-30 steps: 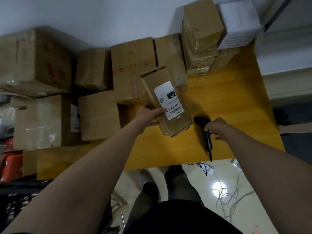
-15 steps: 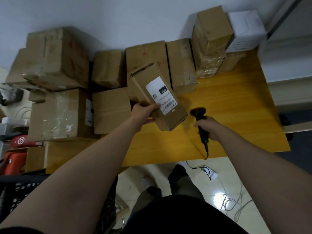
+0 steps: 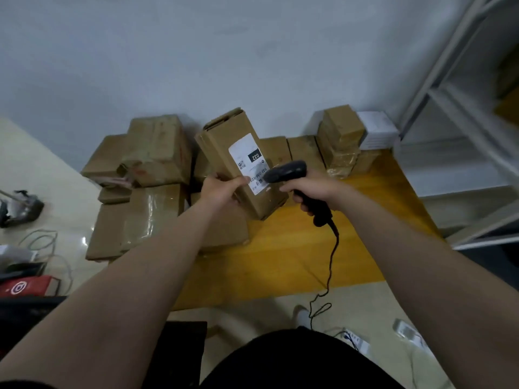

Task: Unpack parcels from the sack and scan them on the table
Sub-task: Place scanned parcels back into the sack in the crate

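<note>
While our left hand (image 3: 222,189) grips the parcel (image 3: 238,164) by its near long edge, our right hand (image 3: 311,189) clamps the scanner (image 3: 289,171). Stiff cardboard, seemingly light; edge grip suits it.

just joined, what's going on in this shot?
A person is scanning a parcel. The left hand grips a tall cardboard box, held at a tilt over the yellow table with its white label facing the camera. The right hand grips a black scanner, its head right at the label's lower part, its cable trailing down to the floor. Other boxes are piled at the table's back and left.
</note>
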The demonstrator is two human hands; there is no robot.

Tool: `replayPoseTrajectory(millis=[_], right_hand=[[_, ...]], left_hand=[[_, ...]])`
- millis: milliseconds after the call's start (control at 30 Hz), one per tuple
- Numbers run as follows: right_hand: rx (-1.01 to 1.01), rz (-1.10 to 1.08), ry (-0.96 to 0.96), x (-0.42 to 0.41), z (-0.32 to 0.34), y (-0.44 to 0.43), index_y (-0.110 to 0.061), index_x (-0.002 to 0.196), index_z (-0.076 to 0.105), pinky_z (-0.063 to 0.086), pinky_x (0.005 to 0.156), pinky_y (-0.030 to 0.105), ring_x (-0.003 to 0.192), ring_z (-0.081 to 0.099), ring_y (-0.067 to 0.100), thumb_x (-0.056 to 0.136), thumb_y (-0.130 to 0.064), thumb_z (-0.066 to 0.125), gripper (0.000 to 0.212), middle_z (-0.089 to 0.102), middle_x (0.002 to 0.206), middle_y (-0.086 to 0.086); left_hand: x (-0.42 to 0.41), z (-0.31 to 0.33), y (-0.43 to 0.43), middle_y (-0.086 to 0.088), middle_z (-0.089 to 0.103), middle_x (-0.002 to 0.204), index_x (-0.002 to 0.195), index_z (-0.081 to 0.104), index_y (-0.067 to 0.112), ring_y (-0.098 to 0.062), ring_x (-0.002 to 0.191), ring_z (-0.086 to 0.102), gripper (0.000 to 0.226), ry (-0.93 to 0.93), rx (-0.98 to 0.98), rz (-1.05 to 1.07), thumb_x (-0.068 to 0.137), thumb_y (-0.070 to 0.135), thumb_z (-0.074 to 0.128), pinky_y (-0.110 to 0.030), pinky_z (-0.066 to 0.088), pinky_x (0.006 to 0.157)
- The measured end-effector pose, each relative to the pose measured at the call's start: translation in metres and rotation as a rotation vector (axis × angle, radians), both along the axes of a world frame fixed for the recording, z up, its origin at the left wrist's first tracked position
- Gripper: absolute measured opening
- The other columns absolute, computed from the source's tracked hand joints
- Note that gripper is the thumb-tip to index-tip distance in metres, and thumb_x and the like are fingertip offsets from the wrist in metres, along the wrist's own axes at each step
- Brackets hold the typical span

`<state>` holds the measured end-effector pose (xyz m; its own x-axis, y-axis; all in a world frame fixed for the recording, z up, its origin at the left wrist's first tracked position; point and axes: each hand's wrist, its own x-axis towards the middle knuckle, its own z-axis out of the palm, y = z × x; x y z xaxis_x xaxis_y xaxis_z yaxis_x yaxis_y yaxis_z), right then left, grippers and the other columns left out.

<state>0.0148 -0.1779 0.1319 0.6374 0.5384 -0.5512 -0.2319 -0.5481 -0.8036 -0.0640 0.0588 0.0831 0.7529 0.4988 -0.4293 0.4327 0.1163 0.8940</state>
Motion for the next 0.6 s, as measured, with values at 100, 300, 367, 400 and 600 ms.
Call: replayPoseTrajectory(millis=[100, 300, 367, 400, 600], right_hand=[[0.002, 0.025, -0.04, -0.014, 0.02, 0.014, -0.007, 0.111, 0.064, 0.044, 0.051, 0.03, 0.05, 0.05, 0.021, 0.092, -0.026, 0.071, 0.028, 0.05, 0.061, 0.003], [0.047, 0.047, -0.107, -0.031, 0.043, 0.032, -0.012, 0.085, 0.061, 0.046, 0.048, 0.03, 0.047, 0.051, 0.019, 0.09, -0.032, 0.073, 0.023, 0.052, 0.058, 0.003], [0.043, 0.056, -0.133, -0.034, 0.048, 0.035, -0.013, 0.083, 0.063, 0.048, 0.049, 0.03, 0.048, 0.052, 0.018, 0.089, -0.034, 0.073, 0.024, 0.054, 0.058, 0.002], [0.039, 0.056, -0.144, -0.035, 0.049, 0.037, -0.014, 0.079, 0.063, 0.048, 0.049, 0.03, 0.048, 0.052, 0.018, 0.089, -0.035, 0.073, 0.025, 0.054, 0.058, 0.002], [0.027, 0.051, -0.157, -0.034, 0.047, 0.036, -0.013, 0.078, 0.059, 0.046, 0.048, 0.03, 0.045, 0.05, 0.017, 0.092, -0.031, 0.071, 0.026, 0.052, 0.055, 0.001]], left_hand=[[-0.014, 0.022, 0.019, 0.003, 0.078, 0.106, 0.114, 0.068, 0.02, -0.017, 0.089, 0.077, 0.05, -0.074, 0.028, 0.011, 0.071, 0.026, 0.093, -0.029, 0.063, 0.063], [-0.03, 0.042, 0.043, -0.001, 0.073, 0.122, 0.133, 0.06, 0.016, -0.023, 0.11, 0.071, 0.067, -0.097, 0.062, 0.015, 0.075, 0.032, 0.091, -0.047, 0.061, 0.092], [-0.033, 0.044, 0.046, -0.002, 0.069, 0.128, 0.138, 0.057, 0.015, -0.024, 0.115, 0.067, 0.077, -0.094, 0.102, 0.032, 0.072, 0.035, 0.092, -0.05, 0.06, 0.094], [-0.033, 0.045, 0.046, -0.002, 0.068, 0.129, 0.139, 0.056, 0.015, -0.024, 0.116, 0.066, 0.081, -0.092, 0.115, 0.04, 0.071, 0.036, 0.093, -0.05, 0.059, 0.094], [-0.031, 0.042, 0.047, -0.001, 0.07, 0.126, 0.135, 0.058, 0.015, -0.022, 0.112, 0.068, 0.074, -0.095, 0.087, 0.045, 0.072, 0.033, 0.093, -0.05, 0.06, 0.092]])
